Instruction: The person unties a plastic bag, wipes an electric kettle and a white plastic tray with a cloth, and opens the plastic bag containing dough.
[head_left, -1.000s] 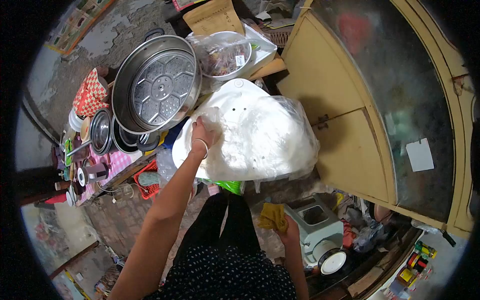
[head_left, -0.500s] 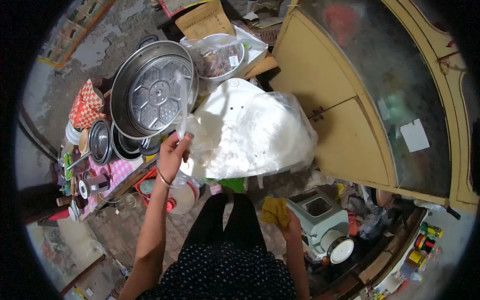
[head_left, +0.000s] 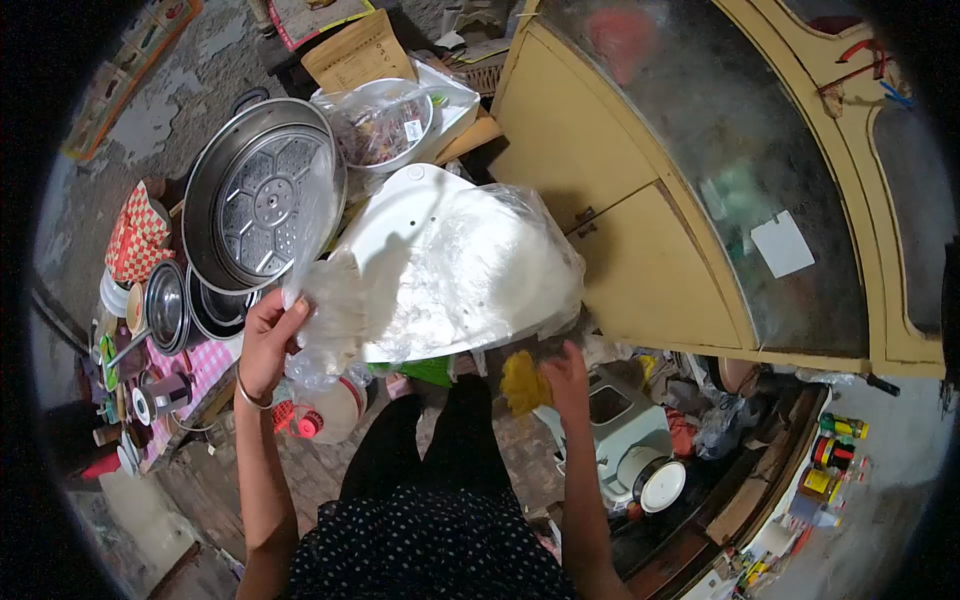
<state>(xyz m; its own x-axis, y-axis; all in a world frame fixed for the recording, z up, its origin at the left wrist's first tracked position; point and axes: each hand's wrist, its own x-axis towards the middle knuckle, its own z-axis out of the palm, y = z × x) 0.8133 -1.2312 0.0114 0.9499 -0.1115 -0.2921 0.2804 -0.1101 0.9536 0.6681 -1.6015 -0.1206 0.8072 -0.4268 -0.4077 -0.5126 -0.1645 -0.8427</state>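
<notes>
It appears to be a home kitchen, cramped and well worn. A steel steamer pot (head_left: 265, 210) stands near a long-handled saucepan (head_left: 168, 305) and a pink checked cloth (head_left: 190, 375). Condiment-like jars (head_left: 820, 485), a yellow household cabinet (head_left: 600, 180), a peeling wall (head_left: 145, 130) and brick-patterned flooring (head_left: 210, 480) complete the domestic look.
</notes>
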